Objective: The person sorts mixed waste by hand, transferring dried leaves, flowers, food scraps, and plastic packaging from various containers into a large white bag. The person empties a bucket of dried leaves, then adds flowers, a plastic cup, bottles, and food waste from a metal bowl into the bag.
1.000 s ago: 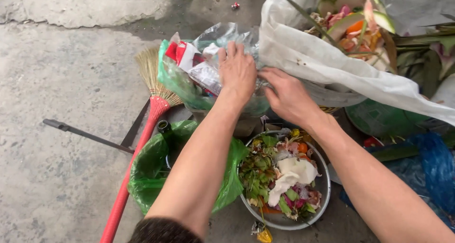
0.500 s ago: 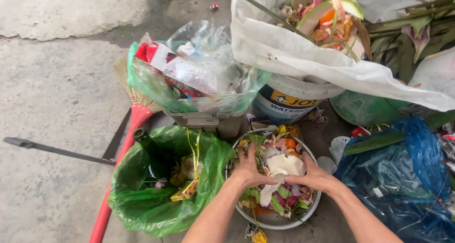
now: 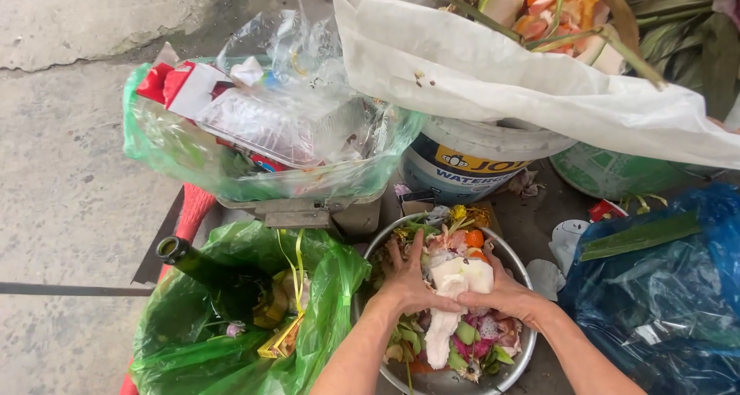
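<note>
Left hand (image 3: 407,281) spread flat, right hand (image 3: 505,293) cupped — forearms converging

Open passage exists only on the bare concrete floor (image 3: 69,156) at the far left. The metal bowl (image 3: 518,265) is boxed in: a green bag (image 3: 193,356) with a dark bottle (image 3: 202,270) touches its left rim, a blue bag (image 3: 663,287) stands just beside its right, and a paint bucket (image 3: 462,160) blocks the far side. A white sack (image 3: 493,79) overhangs from above. Both hands (image 3: 408,283) fill the bowl's centre.
</note>
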